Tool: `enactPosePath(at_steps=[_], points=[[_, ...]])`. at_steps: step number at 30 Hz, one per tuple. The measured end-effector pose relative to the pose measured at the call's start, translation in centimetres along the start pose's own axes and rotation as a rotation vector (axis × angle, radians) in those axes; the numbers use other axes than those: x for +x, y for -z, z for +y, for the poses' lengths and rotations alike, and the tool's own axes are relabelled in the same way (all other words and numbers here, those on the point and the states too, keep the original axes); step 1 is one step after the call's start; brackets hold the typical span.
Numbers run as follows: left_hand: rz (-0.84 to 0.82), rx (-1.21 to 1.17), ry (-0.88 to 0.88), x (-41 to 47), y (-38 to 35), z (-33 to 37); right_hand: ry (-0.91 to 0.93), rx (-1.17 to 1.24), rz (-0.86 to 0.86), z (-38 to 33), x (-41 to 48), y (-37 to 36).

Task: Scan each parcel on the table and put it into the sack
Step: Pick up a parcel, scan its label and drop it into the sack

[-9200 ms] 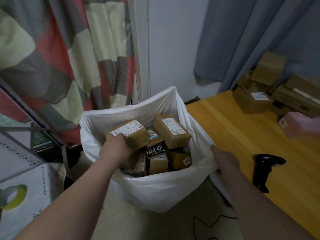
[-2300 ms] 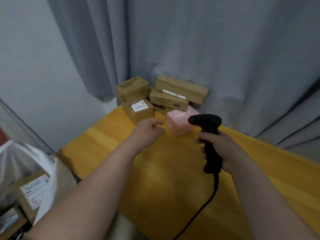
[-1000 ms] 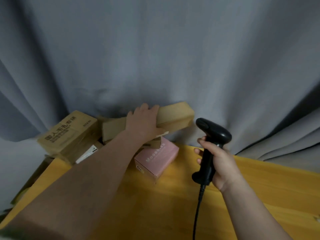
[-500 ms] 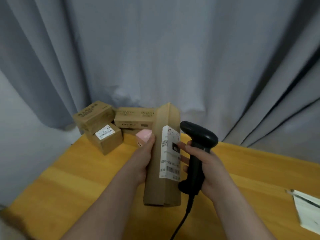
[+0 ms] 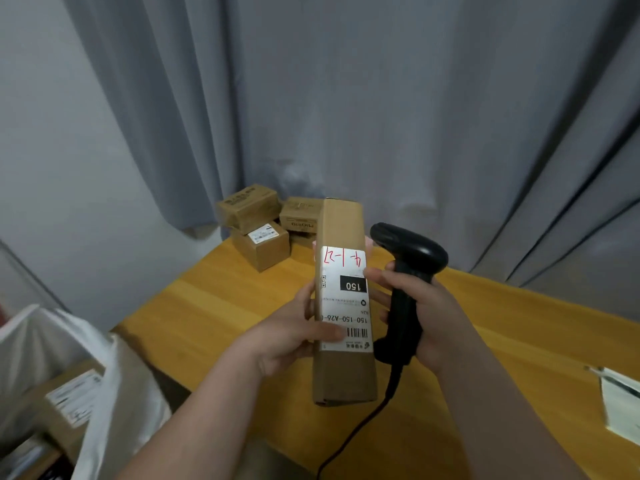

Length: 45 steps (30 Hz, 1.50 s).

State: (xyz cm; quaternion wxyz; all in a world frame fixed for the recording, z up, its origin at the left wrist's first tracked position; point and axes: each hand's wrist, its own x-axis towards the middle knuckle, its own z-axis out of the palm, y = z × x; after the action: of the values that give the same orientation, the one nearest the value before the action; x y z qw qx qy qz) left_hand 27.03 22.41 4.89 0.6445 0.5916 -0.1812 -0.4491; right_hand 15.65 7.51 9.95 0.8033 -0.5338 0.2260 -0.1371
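Long parcel upright over the table, label toward the viewer; left hand grip curls round its 9 o'clock edge, thumb just beside the barcode; right hand grip wraps the scanner at 3 o'clock; step judged: scanning; next, aim the scanner at the barcode; sack at 8 o'clock.

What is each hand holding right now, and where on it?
Left hand grips the long parcel mid-length; right hand grips the scanner by its handle.
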Motion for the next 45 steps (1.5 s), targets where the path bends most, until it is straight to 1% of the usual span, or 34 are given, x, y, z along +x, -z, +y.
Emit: enactPosePath(at_steps=[2, 6, 8, 11, 13, 17, 20, 23, 30, 33, 35, 45], points=[[0.036, -0.044, -0.033, -1.3, 0.3, 0.0, 0.007, -0.035, -0.022, 0.0, -0.5, -0.7], [0.282, -0.206, -0.049, -3.5, 1.9, 0.9, -0.004, -0.145, -0.057, 0.3, -1.3, -1.8], [0.386, -0.326, -0.055, -4.8, 3.0, 1.3, -0.03, -0.222, -0.134, 0.5, -1.7, -2.6], [0.536, -0.422, -0.105, -7.1, 4.7, 1.7, -0.057, -0.361, -0.254, 1.2, -2.5, -4.4], [0.611, -0.445, -0.138, -8.7, 6.0, 1.7, -0.065, -0.437, -0.316, 1.8, -3.0, -6.0], [0.747, -0.417, -0.201, -11.9, 9.7, 1.2, -0.049, -0.556, -0.428, 3.3, -3.7, -9.5], [0.817, -0.417, -0.214, -14.3, 12.3, 0.7, -0.041, -0.622, -0.472, 4.5, -4.4, -12.0], [0.865, -0.42, -0.207, -16.3, 14.2, 0.1, -0.05, -0.655, -0.498, 5.5, -5.3, -14.2], [0.902, -0.442, -0.223, -20.5, 17.6, -1.2, -0.078, -0.712, -0.555, 7.1, -7.4, -18.6], [0.915, -0.461, -0.235, -21.5, 18.3, -1.5, -0.09, -0.706, -0.572, 7.4, -8.2, -19.3], [0.911, -0.478, -0.244, -23.6, 20.1, -2.3, -0.103, -0.718, -0.572, 8.4, -9.3, -21.4], [0.95, -0.536, -0.204, -27.9, 23.1, -4.3, -0.166, -0.692, -0.598, 10.1, -12.1, -24.9]])
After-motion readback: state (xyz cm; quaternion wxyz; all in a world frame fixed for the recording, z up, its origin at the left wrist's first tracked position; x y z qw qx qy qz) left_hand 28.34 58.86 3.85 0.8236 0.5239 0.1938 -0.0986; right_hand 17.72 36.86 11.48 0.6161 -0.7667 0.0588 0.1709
